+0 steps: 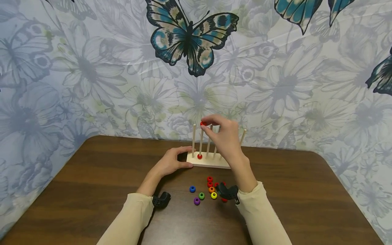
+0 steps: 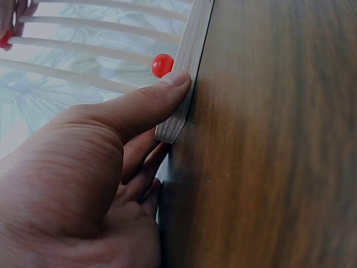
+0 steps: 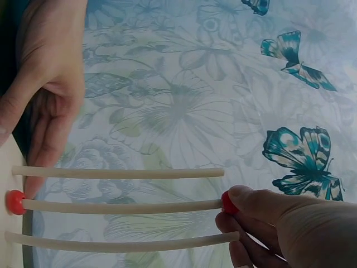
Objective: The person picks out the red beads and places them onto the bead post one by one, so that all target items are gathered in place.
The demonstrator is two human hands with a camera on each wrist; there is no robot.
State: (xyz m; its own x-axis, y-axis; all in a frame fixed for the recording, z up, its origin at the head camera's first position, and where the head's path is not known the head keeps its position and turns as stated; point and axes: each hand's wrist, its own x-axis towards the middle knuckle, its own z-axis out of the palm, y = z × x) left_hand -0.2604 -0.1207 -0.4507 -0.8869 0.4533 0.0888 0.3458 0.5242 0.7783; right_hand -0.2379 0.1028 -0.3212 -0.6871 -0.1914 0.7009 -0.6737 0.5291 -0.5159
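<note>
A pale wooden base [image 1: 211, 162] with several upright pegs stands near the back of the table. My left hand [image 1: 173, 160] grips the base's left end, its thumb along the front edge in the left wrist view. Between thumb and fingertips, my right hand [image 1: 226, 137] pinches a red bead [image 1: 203, 124] at the top of the second peg [image 1: 201, 139] from the left. In the right wrist view that red bead [image 3: 228, 202] meets the peg's tip. Another red bead [image 1: 199, 156] sits at the bottom of the same peg. The right hand hides part of the right-hand pegs.
Loose beads lie in front of the base: blue [image 1: 192, 189], green [image 1: 201, 196], purple [image 1: 197, 201], orange [image 1: 211, 190], yellow [image 1: 214, 195] and several red ones [image 1: 209, 179]. My right wrist's black camera mount [image 1: 226, 191] hangs over some. A butterfly-patterned backdrop [image 1: 122, 85] rises behind the table.
</note>
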